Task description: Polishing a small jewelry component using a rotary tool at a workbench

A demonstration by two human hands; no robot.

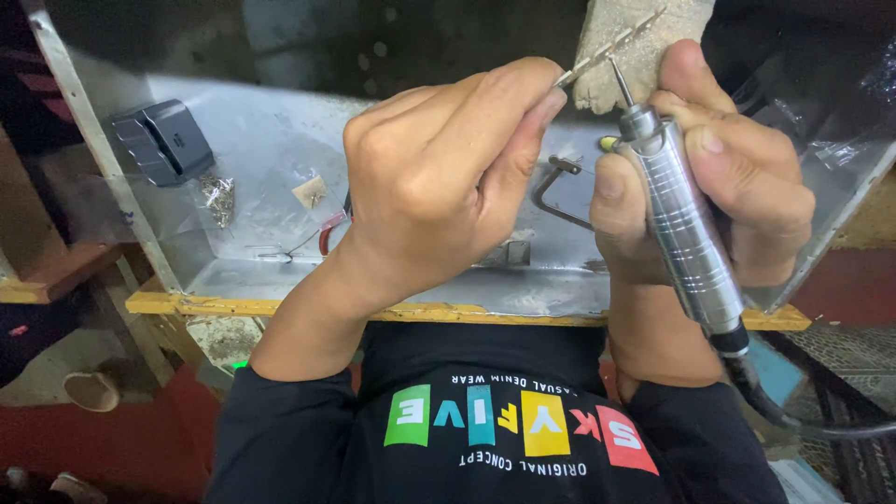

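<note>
My left hand is curled tight, thumb and forefinger pinching the strip, a thin pale toothed metal piece. It lies against the peg, the worn block at the top of the tray. My right hand is wrapped round the handpiece, fingers pressed close on the ribbed silver barrel, thumb up beside the peg, near the bur.

The bur's tip sits just under the strip, right at the peg's lower edge. I can't tell if it touches the metal yet.

To do this well, I reckon: keep the strip braced on the peg so it can't chatter, rest my right thumb there as a pivot, and let the bur graze lightly instead of digging in. The pinch sits close to the bur, so a slip could nick my finger.

The strip's long axis runs up and right from my fingertips across the peg, free end pointing away from me. The handpiece slants the other way, bur up and a little left toward the peg, cable trailing down right of my wrist.
</note>
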